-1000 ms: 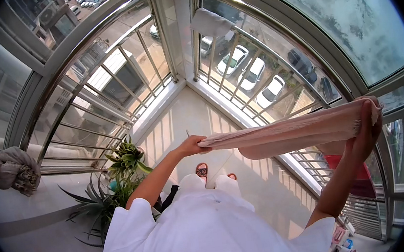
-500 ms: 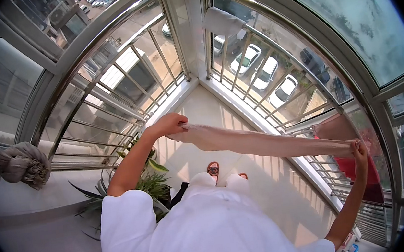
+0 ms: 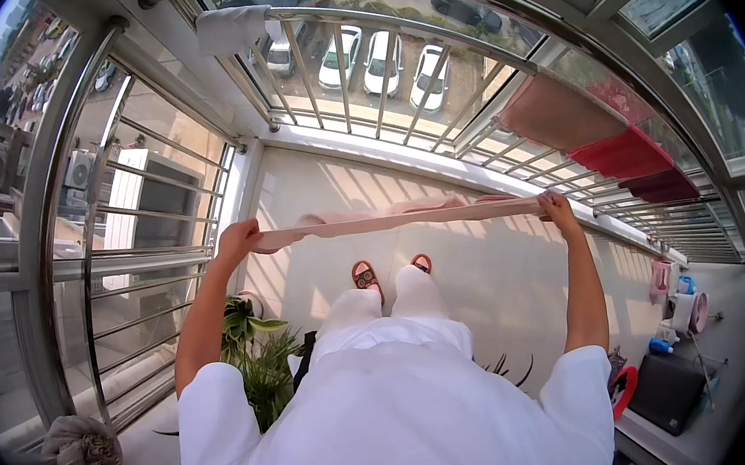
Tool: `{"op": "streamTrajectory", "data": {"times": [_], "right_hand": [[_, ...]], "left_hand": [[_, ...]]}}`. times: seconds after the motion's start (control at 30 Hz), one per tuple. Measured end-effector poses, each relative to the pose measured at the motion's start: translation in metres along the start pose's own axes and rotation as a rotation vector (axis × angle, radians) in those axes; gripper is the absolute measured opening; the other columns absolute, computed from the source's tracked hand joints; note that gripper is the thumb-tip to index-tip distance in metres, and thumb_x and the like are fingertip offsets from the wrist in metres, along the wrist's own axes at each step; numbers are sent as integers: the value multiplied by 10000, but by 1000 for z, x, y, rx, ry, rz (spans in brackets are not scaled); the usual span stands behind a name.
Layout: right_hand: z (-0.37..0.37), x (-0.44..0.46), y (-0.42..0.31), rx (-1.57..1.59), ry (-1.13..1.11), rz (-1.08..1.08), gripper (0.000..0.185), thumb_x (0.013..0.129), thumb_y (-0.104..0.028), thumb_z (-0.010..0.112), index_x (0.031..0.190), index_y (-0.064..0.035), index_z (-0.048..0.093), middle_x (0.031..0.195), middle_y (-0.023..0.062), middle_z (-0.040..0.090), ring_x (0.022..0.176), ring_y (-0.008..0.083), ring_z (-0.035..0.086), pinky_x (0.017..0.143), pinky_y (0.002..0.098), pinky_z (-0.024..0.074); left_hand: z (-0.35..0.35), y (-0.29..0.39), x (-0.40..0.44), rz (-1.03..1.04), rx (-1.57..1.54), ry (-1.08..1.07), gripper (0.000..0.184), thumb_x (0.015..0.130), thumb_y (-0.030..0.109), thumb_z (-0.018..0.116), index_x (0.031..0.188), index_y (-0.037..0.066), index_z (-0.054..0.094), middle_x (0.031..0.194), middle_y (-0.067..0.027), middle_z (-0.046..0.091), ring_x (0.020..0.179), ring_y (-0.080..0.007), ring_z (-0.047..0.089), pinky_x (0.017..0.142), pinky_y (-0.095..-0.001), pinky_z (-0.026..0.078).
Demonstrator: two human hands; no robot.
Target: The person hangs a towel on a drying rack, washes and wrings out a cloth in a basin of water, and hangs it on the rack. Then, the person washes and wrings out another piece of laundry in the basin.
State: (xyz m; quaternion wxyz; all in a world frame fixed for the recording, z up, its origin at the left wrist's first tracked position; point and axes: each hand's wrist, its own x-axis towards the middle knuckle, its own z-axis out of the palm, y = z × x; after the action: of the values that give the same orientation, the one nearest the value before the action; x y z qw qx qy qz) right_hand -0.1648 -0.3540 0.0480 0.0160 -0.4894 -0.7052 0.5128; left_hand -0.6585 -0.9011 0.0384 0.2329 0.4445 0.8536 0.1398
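A pale pink cloth (image 3: 398,220) is stretched out level between my two hands, above the tiled floor and in front of my feet. My left hand (image 3: 238,240) pinches its left end with closed fingers. At the right end, my right hand (image 3: 557,212) grips the cloth near its corner. Part of the cloth shows as a loose fold behind the taut upper edge. To the right, a peach cloth (image 3: 553,113) and a red cloth (image 3: 622,152) hang on the window railing, apart from my hands.
Metal railings (image 3: 423,20) run along the windows on both sides of the corner. A white cloth (image 3: 231,31) hangs at the corner. Potted plants (image 3: 264,371) stand by my left side. A black case (image 3: 670,392) and several small items lie at the lower right.
The view has turned to the right. My right hand has come up and inward, and the cloth has gone from slanting to level. More of the right side shows.
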Motion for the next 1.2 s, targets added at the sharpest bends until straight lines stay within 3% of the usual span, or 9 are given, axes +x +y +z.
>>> {"op": "streamTrajectory", "data": {"times": [0.13, 0.37, 0.43, 0.5, 0.53, 0.9, 1.07, 1.13, 1.2], "right_hand": [[-12, 10, -33, 138, 201, -108, 274, 899, -333, 591, 927, -61, 586, 807, -12, 537, 756, 79, 552, 605, 274, 544], [-56, -126, -159, 388, 497, -710, 320, 988, -245, 423, 1109, 11, 573, 1145, 107, 603, 1055, 158, 553, 952, 305, 405], [-34, -90, -75, 653, 100, -479, 310, 973, -229, 465, 1133, 19, 560, 1174, 100, 587, 1073, 146, 539, 970, 302, 400], [-13, -76, -6, -421, -456, -28, 231, 932, -251, 546, 865, -32, 574, 819, 45, 626, 809, 128, 612, 726, 289, 508], [-11, -56, 48, -283, -322, -153, 236, 923, -257, 552, 789, -67, 514, 703, 10, 576, 683, 134, 633, 553, 265, 490], [-45, -105, -138, 378, 283, -357, 218, 939, -282, 542, 929, -64, 562, 824, 23, 609, 745, 118, 630, 645, 225, 499], [-65, -201, -231, 449, 457, -743, 303, 942, -335, 515, 890, -38, 555, 933, 104, 597, 877, 162, 578, 786, 289, 476], [-61, -220, -230, 443, 454, -877, 340, 930, -373, 519, 827, -50, 541, 915, 114, 585, 885, 179, 553, 832, 330, 458], [-42, -226, -213, 431, 372, -803, 354, 923, -371, 534, 815, -34, 539, 897, 112, 585, 865, 174, 560, 805, 331, 466]], "left_hand": [[-66, 54, 47, 40, 22, 332, 132, 854, 182, 583, 835, 64, 529, 697, -144, 597, 697, -356, 582, 586, -441, 422], [-180, 159, -20, 445, -121, 1096, 71, 813, -26, 577, 841, 18, 530, 1020, -124, 647, 1030, -326, 598, 848, -383, 476], [-115, 119, -1, 399, -35, 781, 97, 795, -35, 587, 872, 16, 556, 1027, -125, 643, 999, -321, 602, 842, -393, 475], [-21, 34, -4, 158, 15, -351, 110, 826, 108, 590, 912, 38, 579, 862, -154, 644, 823, -348, 604, 709, -413, 470], [-5, 14, -9, 50, 160, -361, 118, 837, 157, 586, 884, 49, 575, 789, -154, 634, 772, -347, 607, 650, -415, 456], [-172, 110, -14, 176, -295, 751, 59, 883, 50, 558, 860, 13, 519, 963, -115, 664, 916, -205, 634, 773, -315, 482], [-233, 177, -67, 567, -346, 1809, 171, 899, 159, 584, 959, 24, 498, 1141, -157, 594, 1130, -273, 550, 895, -362, 465], [-206, 191, -69, 683, -479, 1898, 182, 899, 160, 583, 982, 27, 490, 1155, -153, 583, 1135, -272, 544, 901, -363, 462], [-142, 197, -47, 678, -654, 1403, 196, 899, 161, 582, 1005, 29, 482, 1168, -149, 573, 1140, -271, 539, 907, -364, 460]]}}
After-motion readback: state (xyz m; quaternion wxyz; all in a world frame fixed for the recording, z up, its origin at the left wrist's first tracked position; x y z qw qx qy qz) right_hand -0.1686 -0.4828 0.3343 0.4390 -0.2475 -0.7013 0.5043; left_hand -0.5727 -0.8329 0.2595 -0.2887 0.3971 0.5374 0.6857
